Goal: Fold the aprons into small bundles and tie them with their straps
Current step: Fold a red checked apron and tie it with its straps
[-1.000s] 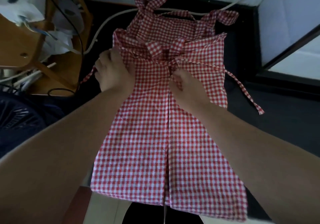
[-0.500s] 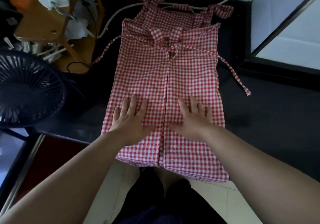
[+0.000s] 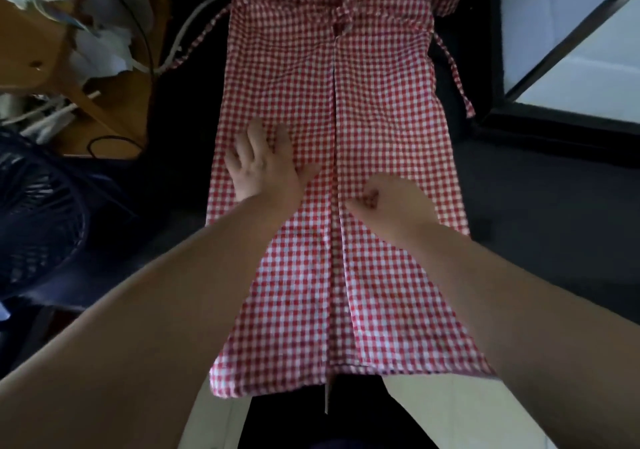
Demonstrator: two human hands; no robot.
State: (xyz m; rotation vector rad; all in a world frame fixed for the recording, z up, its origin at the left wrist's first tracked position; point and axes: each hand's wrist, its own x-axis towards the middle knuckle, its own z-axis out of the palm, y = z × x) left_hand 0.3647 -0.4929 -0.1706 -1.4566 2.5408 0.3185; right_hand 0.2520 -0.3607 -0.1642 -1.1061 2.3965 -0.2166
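A red-and-white checked apron [image 3: 381,102] lies lengthwise on the dark table [image 3: 554,206], its two sides folded in to meet along a centre line. Its near end hangs over the table's front edge. The bib and a knot of straps [image 3: 343,15] bunch at the far end. One strap [image 3: 197,43] trails off to the left and another strap [image 3: 453,74] runs down the right side. My left hand [image 3: 263,168] rests flat on the left panel with fingers spread. My right hand [image 3: 391,202] sits on the right panel with fingers curled, and a bit of checked fabric shows in its grip.
A dark fan [image 3: 34,213] stands at the left. Behind it is wooden furniture [image 3: 34,50] with crumpled white material and cables. A white cable [image 3: 187,29] runs near the apron's far left. A white, dark-framed box [image 3: 588,50] occupies the right.
Both hands came from the knot at the far end to the apron's middle and pressed flat. Now the right hand's fingers have curled into the fabric while the left stays flat.
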